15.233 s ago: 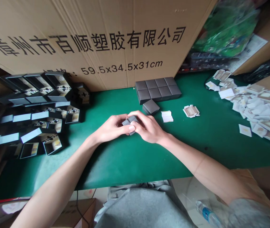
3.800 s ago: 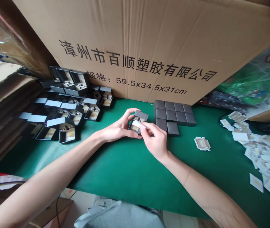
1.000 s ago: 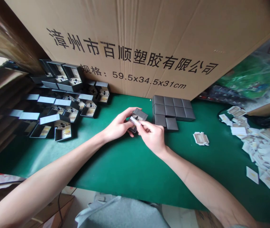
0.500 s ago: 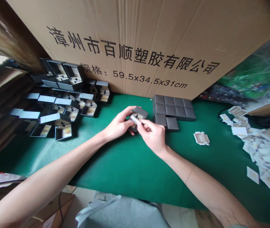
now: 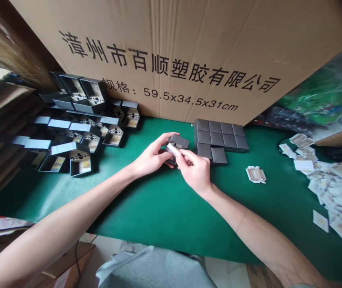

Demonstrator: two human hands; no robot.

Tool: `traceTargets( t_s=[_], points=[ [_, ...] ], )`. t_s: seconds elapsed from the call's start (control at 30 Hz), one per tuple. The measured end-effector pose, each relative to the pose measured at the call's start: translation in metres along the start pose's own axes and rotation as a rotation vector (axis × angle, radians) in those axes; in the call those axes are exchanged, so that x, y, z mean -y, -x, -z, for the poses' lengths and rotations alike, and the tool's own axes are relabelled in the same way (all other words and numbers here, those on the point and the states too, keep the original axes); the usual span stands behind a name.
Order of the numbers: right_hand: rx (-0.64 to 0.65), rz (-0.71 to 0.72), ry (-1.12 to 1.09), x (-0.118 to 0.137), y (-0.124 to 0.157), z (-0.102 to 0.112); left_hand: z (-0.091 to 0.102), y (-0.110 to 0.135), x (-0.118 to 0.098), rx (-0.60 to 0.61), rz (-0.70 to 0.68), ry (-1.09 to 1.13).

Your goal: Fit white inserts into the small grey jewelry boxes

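The left hand [image 5: 152, 158] curls around an open dark box [image 5: 180, 141]; the right hand [image 5: 197, 170] pinches a small white piece [image 5: 174, 150] at its opening.

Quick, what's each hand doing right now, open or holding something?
Left hand: closed, holding a small dark box with its lid up.
Right hand: closed, pinching a small white piece at the box.

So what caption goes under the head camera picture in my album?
At a green table, the left hand holds an open dark box while the right hand holds a white piece by its opening.
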State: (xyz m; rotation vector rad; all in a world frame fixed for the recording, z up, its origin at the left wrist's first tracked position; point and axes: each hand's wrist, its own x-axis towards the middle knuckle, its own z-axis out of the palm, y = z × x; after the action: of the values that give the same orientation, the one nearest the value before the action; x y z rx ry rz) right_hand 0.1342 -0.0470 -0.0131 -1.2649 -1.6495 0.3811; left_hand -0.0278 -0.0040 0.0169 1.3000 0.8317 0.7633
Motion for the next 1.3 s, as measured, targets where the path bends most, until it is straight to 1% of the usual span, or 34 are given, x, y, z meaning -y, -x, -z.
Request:
traceTargets(
  t_s=[0.3, 1.3],
  points=[
    [0.042, -0.025, 0.013, -0.001, 0.0002, 0.0006, 0.0003, 0.0002, -0.0006, 0.007, 0.009, -0.002],
    [0.036, -0.012, 0.014, -0.0015, 0.0001, 0.0004, -0.0006, -0.0006, 0.0026, -0.013, -0.019, -0.045]
  ],
)
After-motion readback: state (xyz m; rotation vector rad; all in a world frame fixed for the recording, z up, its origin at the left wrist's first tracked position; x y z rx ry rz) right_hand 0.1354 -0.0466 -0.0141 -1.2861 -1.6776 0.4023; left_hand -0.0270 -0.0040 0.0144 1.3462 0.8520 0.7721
